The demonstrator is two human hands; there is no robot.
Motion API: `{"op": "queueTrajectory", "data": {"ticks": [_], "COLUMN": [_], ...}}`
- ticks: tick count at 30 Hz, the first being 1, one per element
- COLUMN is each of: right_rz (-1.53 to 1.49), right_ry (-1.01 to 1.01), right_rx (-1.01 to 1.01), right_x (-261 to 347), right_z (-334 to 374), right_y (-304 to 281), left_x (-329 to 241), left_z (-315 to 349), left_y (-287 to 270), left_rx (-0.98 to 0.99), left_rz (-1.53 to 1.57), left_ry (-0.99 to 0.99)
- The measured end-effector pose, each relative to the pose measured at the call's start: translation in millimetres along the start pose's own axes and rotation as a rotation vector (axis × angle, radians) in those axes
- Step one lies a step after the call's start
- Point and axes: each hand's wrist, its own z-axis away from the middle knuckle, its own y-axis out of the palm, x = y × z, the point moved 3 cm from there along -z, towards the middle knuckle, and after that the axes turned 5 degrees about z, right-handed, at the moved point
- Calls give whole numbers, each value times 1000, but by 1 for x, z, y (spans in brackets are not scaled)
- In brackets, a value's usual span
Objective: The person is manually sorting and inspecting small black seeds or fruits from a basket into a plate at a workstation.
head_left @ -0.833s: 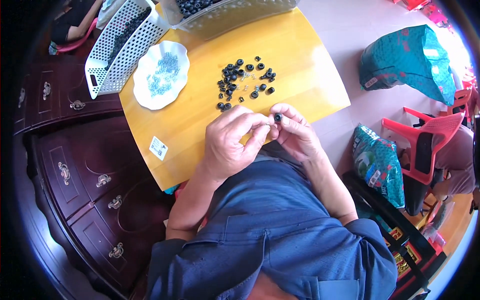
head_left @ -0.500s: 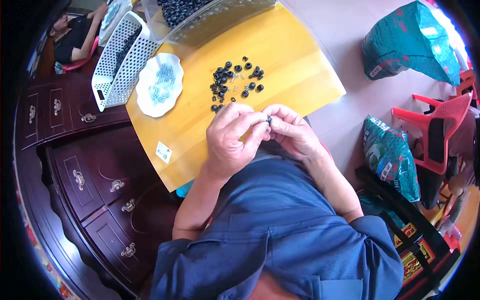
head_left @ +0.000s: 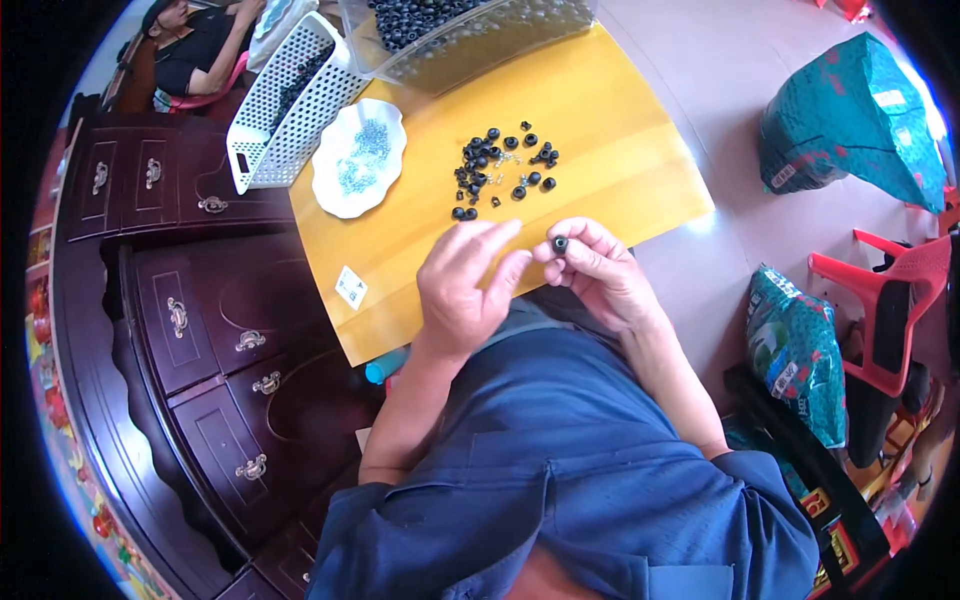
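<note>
Black piece [head_left: 560,244] in pinch of right hand [head_left: 606,274], left hand [head_left: 462,287] spread, by yellow table [head_left: 625,120] and tiled floor [head_left: 705,100].

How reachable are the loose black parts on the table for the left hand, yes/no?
Likely yes: the left hand is open and looks empty, the nearest loose black parts lie just beyond its fingers, nothing visible between. The right hand, holding another black part, sits aside.
</note>
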Motion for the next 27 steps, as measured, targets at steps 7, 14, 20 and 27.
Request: {"op": "queueTrajectory", "data": {"ticks": [7,14,20,27], "right_rz": [-1,38,22,42], "right_ry": [-25,-35,-12,-3], "right_rx": [-51,-72,-68,-81], "right_x": [7,9,7,8], "right_z": [0,-3,-4,-3], "right_y": [-8,-14,-16,-14], "left_x": [46,69,72,75], "left_z": [-4,-8,-16,-15], "left_y": [11,19,19,22], "left_rx": [100,220,332,348], "left_rz": [-316,-391,-415,-431], "left_ry": [-148,-120,-55,42]}}
